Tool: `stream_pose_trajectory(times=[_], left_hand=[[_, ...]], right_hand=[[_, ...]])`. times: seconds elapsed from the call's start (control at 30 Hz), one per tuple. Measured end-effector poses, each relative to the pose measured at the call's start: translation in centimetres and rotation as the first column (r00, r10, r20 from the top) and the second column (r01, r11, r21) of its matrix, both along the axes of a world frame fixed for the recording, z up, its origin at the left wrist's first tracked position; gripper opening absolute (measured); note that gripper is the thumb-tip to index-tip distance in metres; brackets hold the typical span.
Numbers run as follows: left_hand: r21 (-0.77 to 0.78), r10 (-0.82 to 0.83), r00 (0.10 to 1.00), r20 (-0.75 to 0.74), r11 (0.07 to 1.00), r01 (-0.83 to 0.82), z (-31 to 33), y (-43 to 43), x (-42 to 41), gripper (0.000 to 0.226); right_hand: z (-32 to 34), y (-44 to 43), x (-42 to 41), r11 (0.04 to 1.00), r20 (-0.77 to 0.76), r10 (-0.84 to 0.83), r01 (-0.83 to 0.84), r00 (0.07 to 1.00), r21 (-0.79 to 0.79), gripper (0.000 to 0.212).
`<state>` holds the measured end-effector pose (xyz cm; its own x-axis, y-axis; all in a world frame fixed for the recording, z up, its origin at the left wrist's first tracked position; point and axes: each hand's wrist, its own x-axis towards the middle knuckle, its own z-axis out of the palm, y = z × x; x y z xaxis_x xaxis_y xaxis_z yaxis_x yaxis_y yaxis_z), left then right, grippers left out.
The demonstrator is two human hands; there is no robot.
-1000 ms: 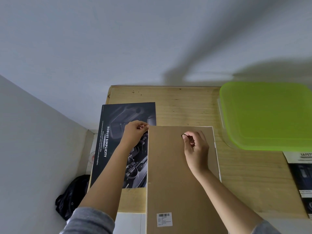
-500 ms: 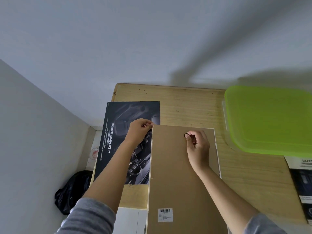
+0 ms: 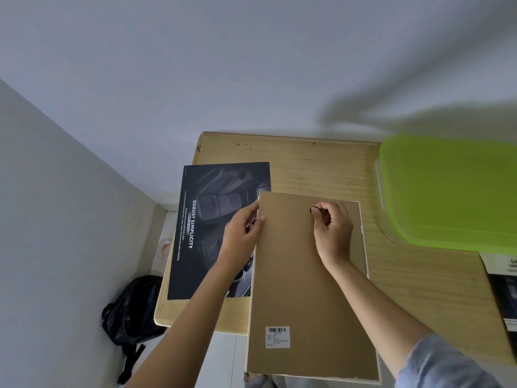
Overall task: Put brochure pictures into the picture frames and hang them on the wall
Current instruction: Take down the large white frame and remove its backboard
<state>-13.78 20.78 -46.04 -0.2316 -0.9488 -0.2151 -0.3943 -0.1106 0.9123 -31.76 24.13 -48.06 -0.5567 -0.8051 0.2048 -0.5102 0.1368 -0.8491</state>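
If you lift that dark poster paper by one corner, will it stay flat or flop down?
Probably flop: the dark brochure page looks like one thin sheet lying flat on the wooden table. It likely weighs little. Its glossy-looking face may slide easily if pushed.

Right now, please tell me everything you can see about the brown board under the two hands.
The brown board looks like the fibreboard back of a picture frame, lying back side up. It is a plain, flat, tall rectangle with a thin white edge along its right side. A white barcode sticker sits near its lower left corner. It rests on the wooden table, its near end past the table edge, covering part of the dark brochure. The left hand grips its upper left edge; the right hand pinches a small black ring near the top.
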Motion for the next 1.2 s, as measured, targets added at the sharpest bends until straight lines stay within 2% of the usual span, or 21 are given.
stream_pose_trajectory(times=[0.1, 0.23, 0.37, 0.5, 0.77, 0.87, 1.0, 1.07, 1.2], left_hand=[[0.024, 0.063, 0.998, -0.021, 0.998, -0.063, 0.2, 1.6, -0.5, 0.048], [0.123, 0.144, 0.976, -0.166, 0.985, -0.124, 0.2, 2.4, -1.3, 0.049], [0.146, 0.208, 0.962, -0.176, 0.972, -0.183, -0.2, 2.6, -1.4, 0.046], [0.161, 0.266, 0.946, -0.188, 0.958, -0.237, -0.1, 2.5, -0.7, 0.046], [0.201, 0.323, 0.919, -0.226, 0.939, -0.28, -0.2, 1.7, 1.8, 0.045], [0.225, 0.359, 0.895, -0.266, 0.926, -0.304, 0.7, 1.4, 2.9, 0.044], [0.211, 0.345, 0.874, -0.343, 0.935, -0.286, 2.9, 0.9, 3.6, 0.043], [0.194, 0.327, 0.868, -0.375, 0.943, -0.271, 3.9, 0.7, 3.5, 0.044], [0.135, 0.26, 0.896, -0.36, 0.965, -0.226, 5.7, 2.2, 1.9, 0.042]], right_hand=[[0.5, -0.3, 0.2, 1.0, 0.017, -0.003, 0.003, 1.0, -0.016, 0.006], [0.7, -0.4, 0.1, 1.0, 0.015, 0.012, -0.012, 1.0, -0.013, 0.007], [0.5, 0.9, -0.5, 0.996, -0.083, 0.031, -0.023, 0.996, 0.086, 0.014], [-0.2, 4.0, -2.1, 0.973, -0.262, -0.022, 0.081, 0.965, 0.218, 0.028], [-0.6, 7.3, -3.3, 0.969, -0.31, 0.09, -0.011, 0.947, 0.247, 0.037], [0.4, 7.2, -2.7, 0.975, -0.232, 0.117, -0.067, 0.966, 0.21, 0.035], [3.0, 7.0, -0.8, 0.983, 0.022, 0.138, -0.14, 0.99, 0.118, 0.038], [4.4, 7.1, -0.2, 0.99, 0.136, 0.106, -0.118, 0.985, 0.081, 0.039], [6.5, 9.2, -0.9, 1.0, 0.24, -0.017, 0.01, 0.971, 0.03, 0.038]])
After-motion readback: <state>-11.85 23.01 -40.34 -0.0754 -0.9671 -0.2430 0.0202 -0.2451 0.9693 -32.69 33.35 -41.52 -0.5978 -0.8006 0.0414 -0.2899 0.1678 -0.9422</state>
